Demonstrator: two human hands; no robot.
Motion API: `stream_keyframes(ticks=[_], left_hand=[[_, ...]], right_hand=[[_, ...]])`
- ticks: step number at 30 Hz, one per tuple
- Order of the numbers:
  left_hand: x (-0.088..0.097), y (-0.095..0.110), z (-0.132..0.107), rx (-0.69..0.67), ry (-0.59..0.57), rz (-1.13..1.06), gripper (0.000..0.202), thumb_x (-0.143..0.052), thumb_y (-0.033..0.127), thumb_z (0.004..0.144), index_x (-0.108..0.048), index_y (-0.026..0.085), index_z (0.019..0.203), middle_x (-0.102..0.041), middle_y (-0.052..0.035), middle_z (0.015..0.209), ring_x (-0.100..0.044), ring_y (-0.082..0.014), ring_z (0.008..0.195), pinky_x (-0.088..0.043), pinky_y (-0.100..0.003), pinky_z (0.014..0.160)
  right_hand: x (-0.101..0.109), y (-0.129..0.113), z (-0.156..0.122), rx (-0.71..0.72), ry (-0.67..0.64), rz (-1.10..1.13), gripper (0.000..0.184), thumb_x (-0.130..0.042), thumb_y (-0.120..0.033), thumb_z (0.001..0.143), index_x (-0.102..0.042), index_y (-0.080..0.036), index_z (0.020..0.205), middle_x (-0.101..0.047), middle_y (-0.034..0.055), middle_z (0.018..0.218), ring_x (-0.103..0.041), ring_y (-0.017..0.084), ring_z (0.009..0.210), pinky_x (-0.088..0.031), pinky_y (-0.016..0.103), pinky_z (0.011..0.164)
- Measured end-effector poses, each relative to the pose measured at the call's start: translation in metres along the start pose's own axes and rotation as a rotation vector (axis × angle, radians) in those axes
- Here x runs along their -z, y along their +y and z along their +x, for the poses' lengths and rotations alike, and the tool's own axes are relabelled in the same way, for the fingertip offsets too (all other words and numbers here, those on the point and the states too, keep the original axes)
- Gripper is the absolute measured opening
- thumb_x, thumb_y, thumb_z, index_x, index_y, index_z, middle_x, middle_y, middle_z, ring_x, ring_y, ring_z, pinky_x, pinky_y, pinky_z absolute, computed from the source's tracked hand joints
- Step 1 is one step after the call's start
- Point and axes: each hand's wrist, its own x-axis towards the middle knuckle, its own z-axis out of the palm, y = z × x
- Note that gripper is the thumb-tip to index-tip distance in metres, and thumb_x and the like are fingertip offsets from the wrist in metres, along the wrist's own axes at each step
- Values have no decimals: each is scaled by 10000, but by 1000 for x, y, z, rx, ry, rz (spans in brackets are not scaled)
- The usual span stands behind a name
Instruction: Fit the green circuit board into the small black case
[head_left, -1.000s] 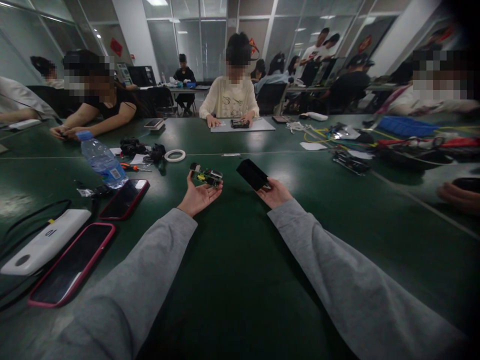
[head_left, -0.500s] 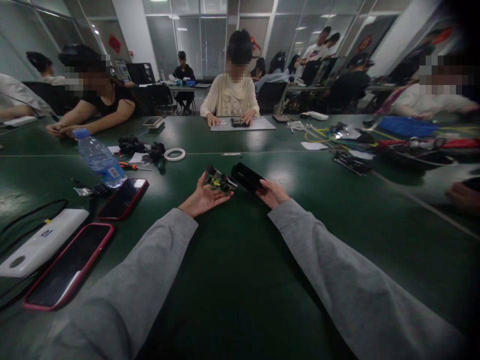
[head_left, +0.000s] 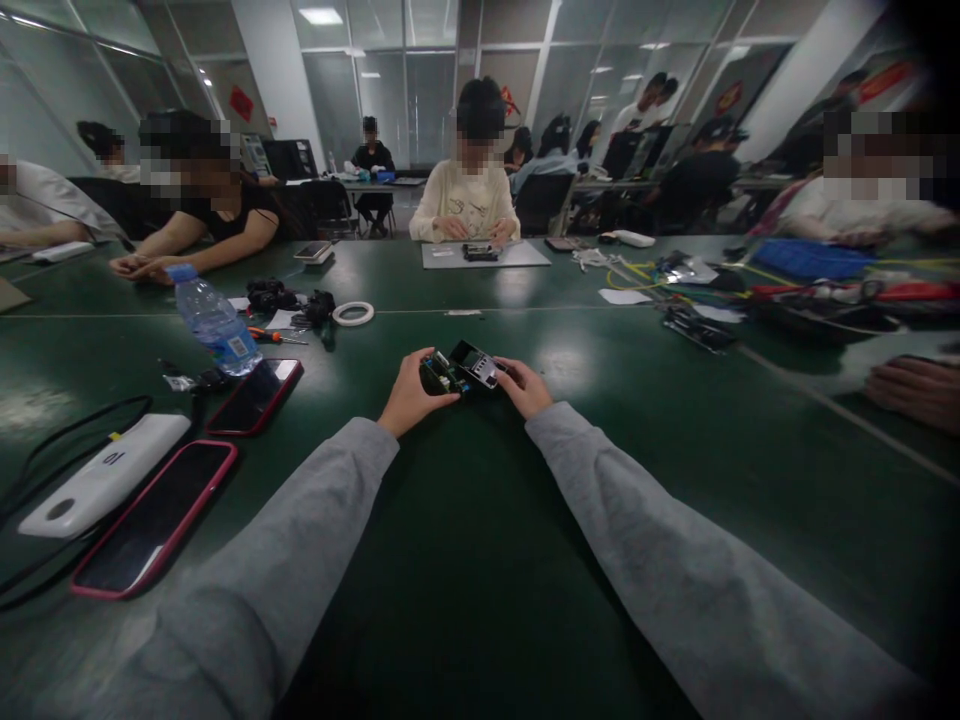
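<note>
Both of my arms, in grey sleeves, reach out over a dark green table (head_left: 465, 560). My left hand (head_left: 409, 395) grips a small green circuit board (head_left: 437, 374), tilted on edge. My right hand (head_left: 523, 386) holds a black plastic casing (head_left: 475, 363) with its open side turned toward me. The board and the casing touch between the two hands, just above the tabletop.
At left lie two phones with red edges (head_left: 154, 520) (head_left: 255, 396), a white power bank (head_left: 105, 477), a water bottle (head_left: 214, 322), a tape roll (head_left: 352, 313) and small tools. Cables and a blue tray (head_left: 810, 260) sit at right. Several people sit round the table; another person's hand (head_left: 911, 390) rests at far right.
My hands have come together: the board, lying flat on my open left palm a second ago, is now gripped and tilted against the casing, which has turned its open side toward me.
</note>
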Motion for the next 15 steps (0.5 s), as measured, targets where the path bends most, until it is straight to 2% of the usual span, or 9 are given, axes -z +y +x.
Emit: stream_keyframes(ticks=[5, 7, 9, 12, 15], left_hand=[[4, 3, 0, 68, 47, -6, 859, -846, 309, 477, -478, 189, 1244, -405, -141, 1307, -325, -314, 1315, -179, -468, 1126], [4, 4, 0, 50, 29, 50, 891, -837, 343, 500, -441, 204, 1286, -327, -148, 1379, -228, -321, 1370, -140, -477, 1135], [5, 5, -1, 13, 34, 124, 863, -787, 407, 588, -391, 235, 1335, -224, -142, 1454, -114, -317, 1411, -88, -502, 1137], [18, 11, 2, -35, 71, 196, 746, -653, 484, 735, -331, 285, 1378, -136, -114, 1510, -12, -299, 1430, -25, -543, 1125], [43, 30, 15, -105, 30, 250, 700, -586, 520, 784, -301, 321, 1391, -84, -79, 1542, 47, -296, 1432, -26, -557, 1119]], right_hand=[[1, -2, -1, 1, 122, -7, 191, -711, -262, 714, -683, -245, 902, -599, 12, 912, -547, 172, 1034, -382, 376, 1047], [2, -2, -2, 6, 135, -30, 186, -715, -262, 711, -685, -255, 894, -590, 17, 932, -499, 189, 1121, -314, 418, 1098], [7, -5, -2, 22, 136, -77, 250, -733, -254, 698, -681, -280, 941, -578, 14, 1029, -427, 203, 1213, -239, 472, 1129], [29, -25, 8, 130, 159, -140, 350, -769, -177, 657, -672, -296, 972, -518, -2, 1209, -290, 221, 1323, -260, 489, 1122], [73, -74, 41, 254, 175, -103, 351, -745, -44, 633, -679, -253, 907, -492, -24, 1269, -194, 215, 1374, -385, 366, 1067]])
